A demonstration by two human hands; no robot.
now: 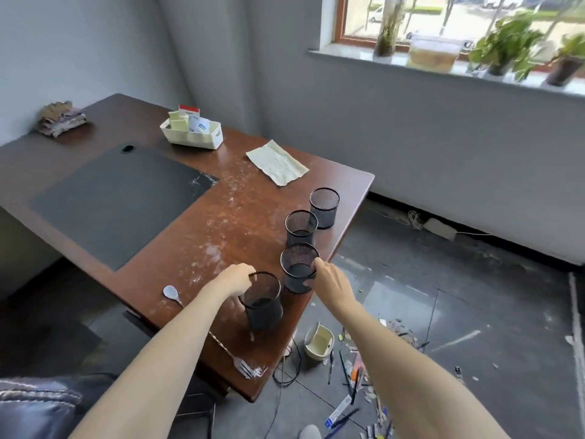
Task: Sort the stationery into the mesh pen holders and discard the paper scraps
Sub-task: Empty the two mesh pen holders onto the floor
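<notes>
Denim-clad lap at lower left, both bare forearms reaching out over the bench.

Left hand: fingers hooked over the rim of the nearest mesh holder, grasping it. This holder stands upright close to the bench's near edge.

Right hand: fingers wrapped round the side of the second mesh holder, thumb on the near side, grasping it. It stands upright just beyond the first.

Third mesh holder and fourth mesh holder stand upright further along the bench's right edge, in a row with the others. All four look empty of stationery.

Pens and paper scraps are scattered on the floor right of the bench, near a tipped cream tub.

Also on the bench:
- a fork at the near corner
- a spoon left of the left hand
- white powdery smears
- a dark mat
- a paper sheet
- a cream basket with cards at the far side
</notes>
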